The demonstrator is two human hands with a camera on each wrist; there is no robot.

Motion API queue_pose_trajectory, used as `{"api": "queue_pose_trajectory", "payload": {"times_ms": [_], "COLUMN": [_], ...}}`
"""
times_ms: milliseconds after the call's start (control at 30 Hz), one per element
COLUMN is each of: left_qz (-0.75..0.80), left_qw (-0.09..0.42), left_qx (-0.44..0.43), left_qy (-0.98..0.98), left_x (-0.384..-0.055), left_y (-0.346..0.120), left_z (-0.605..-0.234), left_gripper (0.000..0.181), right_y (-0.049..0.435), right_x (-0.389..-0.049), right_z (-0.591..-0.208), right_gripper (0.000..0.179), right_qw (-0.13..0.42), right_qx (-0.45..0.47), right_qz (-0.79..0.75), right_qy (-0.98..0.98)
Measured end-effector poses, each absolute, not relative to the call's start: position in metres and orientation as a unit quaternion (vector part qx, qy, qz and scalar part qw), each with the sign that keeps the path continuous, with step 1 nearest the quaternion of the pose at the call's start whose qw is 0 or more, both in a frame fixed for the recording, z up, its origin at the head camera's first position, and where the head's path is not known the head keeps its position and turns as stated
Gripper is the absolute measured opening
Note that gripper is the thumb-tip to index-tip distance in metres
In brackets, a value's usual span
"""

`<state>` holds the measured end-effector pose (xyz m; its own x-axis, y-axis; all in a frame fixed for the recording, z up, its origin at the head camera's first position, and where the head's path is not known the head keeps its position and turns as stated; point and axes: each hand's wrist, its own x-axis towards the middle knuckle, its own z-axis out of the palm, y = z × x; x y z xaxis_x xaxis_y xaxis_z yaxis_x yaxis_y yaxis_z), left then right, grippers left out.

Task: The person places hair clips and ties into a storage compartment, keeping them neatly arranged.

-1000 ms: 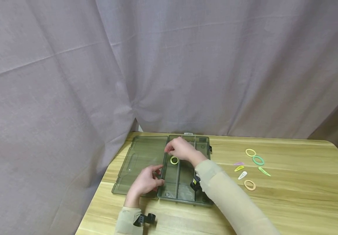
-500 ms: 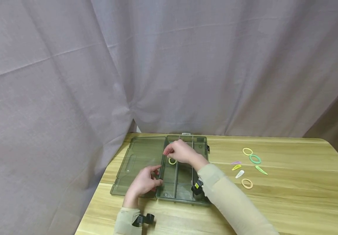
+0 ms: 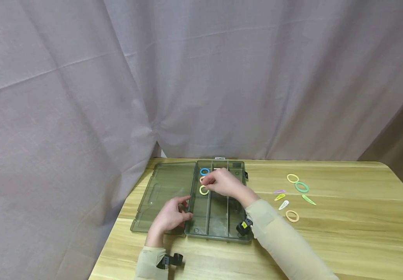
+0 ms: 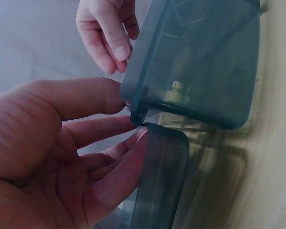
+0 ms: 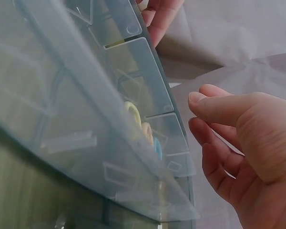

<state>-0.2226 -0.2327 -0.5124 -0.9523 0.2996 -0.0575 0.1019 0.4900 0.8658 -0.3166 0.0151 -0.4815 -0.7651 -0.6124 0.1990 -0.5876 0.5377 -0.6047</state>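
A translucent grey-green organizer box (image 3: pixel 217 229) lies open, its lid (image 3: pixel 166 182) folded flat to the left. In the left compartment lie a blue hair tie (image 3: pixel 205 171), a peach hair tie (image 3: pixel 202 179) and a yellow hair tie (image 3: pixel 203 190). My right hand (image 3: pixel 224 182) hovers over the box, partly covering the peach tie; the right wrist view shows its fingers loosely curled with nothing between them. My left hand (image 3: pixel 169 216) rests along the hinge side, thumb and fingertips at the box wall and lid edge (image 4: pixel 162 167), fingers relaxed.
To the right on the wooden table (image 3: pixel 355 221) lie a yellow hair tie (image 3: pixel 293 178), a green one (image 3: pixel 301 187) and a peach one (image 3: pixel 292 216). Several snap hair clips lie among them, including a white clip (image 3: pixel 284 205). A grey curtain (image 3: pixel 222 77) hangs behind.
My right hand has drawn back slightly to the right and toward me, uncovering the blue and peach hair ties in the left compartment. The left hand stays at the hinge.
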Motion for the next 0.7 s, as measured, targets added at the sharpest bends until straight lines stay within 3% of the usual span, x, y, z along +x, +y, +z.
{"api": "queue_pose_trajectory", "payload": {"times_ms": [700], "left_qz": [0.487], "left_qw": [0.095], "left_qx": [0.114], "left_qy": [0.861], "left_x": [-0.221], "left_y": [-0.233], "left_z": [-0.513], "left_gripper": [0.070], "right_y": [0.062], "right_x": [-0.294], "right_z": [-0.498], "right_gripper": [0.015], "right_qw": [0.001], "right_qx": [-0.302], "right_qz": [-0.404], "right_qy": [0.863]}}
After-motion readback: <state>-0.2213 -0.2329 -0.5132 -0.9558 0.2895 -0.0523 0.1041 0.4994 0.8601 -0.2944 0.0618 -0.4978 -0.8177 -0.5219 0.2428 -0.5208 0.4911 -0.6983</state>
